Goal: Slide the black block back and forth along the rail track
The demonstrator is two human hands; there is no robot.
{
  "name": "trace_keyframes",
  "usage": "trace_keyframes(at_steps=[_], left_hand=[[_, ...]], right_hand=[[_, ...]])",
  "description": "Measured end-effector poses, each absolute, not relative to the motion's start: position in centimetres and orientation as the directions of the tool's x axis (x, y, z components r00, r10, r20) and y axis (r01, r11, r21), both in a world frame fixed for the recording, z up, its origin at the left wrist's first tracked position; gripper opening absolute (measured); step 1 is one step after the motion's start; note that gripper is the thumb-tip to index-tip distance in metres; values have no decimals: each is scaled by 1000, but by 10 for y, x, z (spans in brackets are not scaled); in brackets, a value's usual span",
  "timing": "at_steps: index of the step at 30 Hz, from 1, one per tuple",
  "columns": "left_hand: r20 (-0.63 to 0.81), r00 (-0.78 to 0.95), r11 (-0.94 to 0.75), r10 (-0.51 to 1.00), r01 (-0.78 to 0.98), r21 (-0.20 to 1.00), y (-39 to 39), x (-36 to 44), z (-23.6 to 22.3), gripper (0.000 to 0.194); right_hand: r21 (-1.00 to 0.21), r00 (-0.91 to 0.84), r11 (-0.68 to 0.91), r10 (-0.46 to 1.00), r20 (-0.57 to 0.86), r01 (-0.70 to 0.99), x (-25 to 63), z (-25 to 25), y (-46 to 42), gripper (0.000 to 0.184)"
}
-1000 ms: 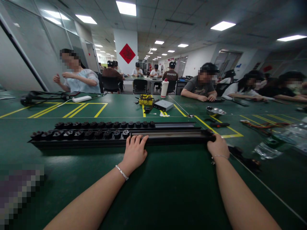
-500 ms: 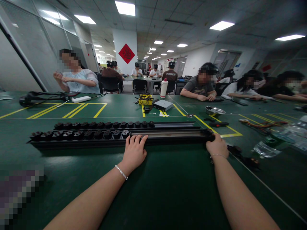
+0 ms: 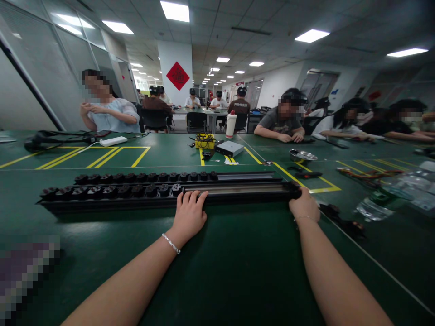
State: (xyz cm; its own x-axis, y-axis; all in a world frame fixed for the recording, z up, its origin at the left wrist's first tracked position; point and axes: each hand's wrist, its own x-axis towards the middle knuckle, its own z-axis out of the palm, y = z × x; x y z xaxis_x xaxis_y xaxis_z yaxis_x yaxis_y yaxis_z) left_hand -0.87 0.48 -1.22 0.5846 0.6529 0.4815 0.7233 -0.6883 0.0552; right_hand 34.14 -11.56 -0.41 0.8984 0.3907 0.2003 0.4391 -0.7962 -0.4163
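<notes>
A person's left hand (image 3: 190, 213) rests on the front edge of the near rail (image 3: 238, 198), close to the last of its black round pieces (image 3: 150, 190), its grip spread, apparently to steady the long body. The right hand (image 3: 306, 206) curls at the rail's right end, beside a dark end part (image 3: 292, 188); whether that grip pinches the part or only presses on it, the hand's own back conceals. Placed so, the two hands seem to brace the rail against sliding or turning. It lies crosswise on the green desk (image 3: 217, 271), within easy reach of both arms. The far rail (image 3: 248, 175) runs alongside just behind, probably to keep both rows in view. On each, the pieces line up from the left, leaving the right stretch of channel bare.

Ten pieces can be counted on the near rail and about thirteen on the far one, where they look smaller and crowd together. Beyond the rails sit one metal bowl (image 3: 303, 155), one grey box (image 3: 229, 148), one yellow box (image 3: 205, 141) topped with tangled cable, and one white bottle (image 3: 231, 126) with a red top. Two people sit nearest across the desk, one in light blue (image 3: 113, 113), one in dark grey (image 3: 272, 123).
</notes>
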Motion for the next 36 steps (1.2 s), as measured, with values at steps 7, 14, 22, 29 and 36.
trace_keyframes(at_steps=[7,14,22,29,36], left_hand=[[481,583,-687,655,724,59,5,-9,-11,58],[474,584,-687,659,724,61,5,-9,-10,58],[485,583,-686,653,725,53,4,-8,-11,58],[481,587,-689,651,723,51,5,-9,-11,58],[476,586,-687,656,725,56,5,-9,-11,58]], right_hand=[[-489,815,-659,388,430,572,347,-12,-118,51],[-351,702,-610,575,420,710,348,-22,-110,41],[-339,716,-633,581,386,696,352,-24,-109,40],[-384,761,-658,543,355,648,353,-23,-109,41],[-384,777,-676,540,324,629,353,-23,-110,43]])
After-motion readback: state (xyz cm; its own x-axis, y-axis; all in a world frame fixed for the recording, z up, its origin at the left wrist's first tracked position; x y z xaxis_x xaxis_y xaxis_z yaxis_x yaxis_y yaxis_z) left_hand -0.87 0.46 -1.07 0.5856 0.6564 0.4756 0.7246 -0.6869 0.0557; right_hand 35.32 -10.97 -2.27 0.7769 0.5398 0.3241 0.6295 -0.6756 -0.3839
